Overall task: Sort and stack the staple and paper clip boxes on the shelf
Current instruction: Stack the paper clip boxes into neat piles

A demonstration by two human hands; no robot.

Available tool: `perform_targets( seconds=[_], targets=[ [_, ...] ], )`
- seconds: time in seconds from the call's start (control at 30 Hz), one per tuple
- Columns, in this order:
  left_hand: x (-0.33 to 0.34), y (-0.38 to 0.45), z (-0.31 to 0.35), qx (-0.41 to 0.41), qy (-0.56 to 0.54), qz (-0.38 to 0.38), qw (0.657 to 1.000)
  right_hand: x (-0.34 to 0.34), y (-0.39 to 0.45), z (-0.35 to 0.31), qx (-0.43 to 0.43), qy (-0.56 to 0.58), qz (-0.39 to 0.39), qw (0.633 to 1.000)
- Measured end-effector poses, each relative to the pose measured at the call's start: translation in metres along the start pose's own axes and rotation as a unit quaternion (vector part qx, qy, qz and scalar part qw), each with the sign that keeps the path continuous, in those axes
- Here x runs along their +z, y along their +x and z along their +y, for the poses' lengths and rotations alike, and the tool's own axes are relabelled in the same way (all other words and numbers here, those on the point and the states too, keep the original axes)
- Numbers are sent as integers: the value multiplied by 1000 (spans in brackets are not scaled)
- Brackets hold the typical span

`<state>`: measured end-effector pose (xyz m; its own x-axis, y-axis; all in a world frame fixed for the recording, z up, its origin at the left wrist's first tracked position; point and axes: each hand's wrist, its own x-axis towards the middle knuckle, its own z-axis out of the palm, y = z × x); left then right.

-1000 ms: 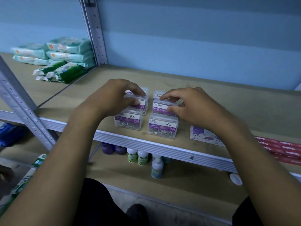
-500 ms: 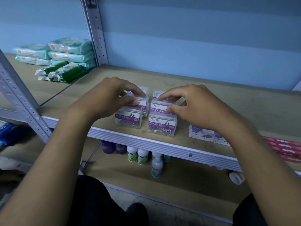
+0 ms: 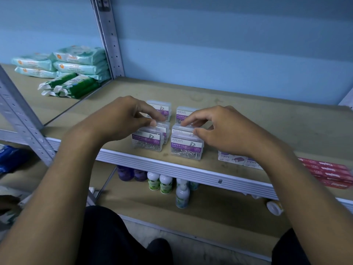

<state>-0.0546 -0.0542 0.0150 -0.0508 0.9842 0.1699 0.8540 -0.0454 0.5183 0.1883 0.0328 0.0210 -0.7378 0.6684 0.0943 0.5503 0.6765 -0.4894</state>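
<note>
The clear paper clip boxes [image 3: 168,129] are sitting in two short columns near the front edge of the shelf [image 3: 267,119], labels facing the person. The front left box [image 3: 147,141] and the front right box [image 3: 186,147] are lying flat on the shelf board, more boxes are lining up just behind them, and none appears to be stacked on another yet, though the hands are hiding part of the middle row.

The left hand [image 3: 122,117] is curling over the left column, thumb and fingertips pinching the lid of the box behind the front one. The right hand [image 3: 221,127] is doing the same on the right column, fingers closing on the top edge of the middle box there.

To the right, the white staple boxes [image 3: 236,159] are lying at the shelf's front edge, partly hidden by the right forearm, and the red staple boxes [image 3: 326,173] are lying beyond them, apart from the clips.

Judging from this, the sorting by kind is looking largely done, while the squaring up and the stacking are still remaining.
</note>
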Motion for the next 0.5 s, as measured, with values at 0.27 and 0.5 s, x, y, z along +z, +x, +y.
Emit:
perform_targets(
  seconds=[0.27, 0.5],
  targets=[
    [-7, -13, 3, -79, -41, -80, 993, -5, -4, -1, 13, -20, -73, 997],
    [-4, -11, 5, -100, 4, -60, 993, 0, 0, -5, 20, -38, -71, 997]
  ],
)
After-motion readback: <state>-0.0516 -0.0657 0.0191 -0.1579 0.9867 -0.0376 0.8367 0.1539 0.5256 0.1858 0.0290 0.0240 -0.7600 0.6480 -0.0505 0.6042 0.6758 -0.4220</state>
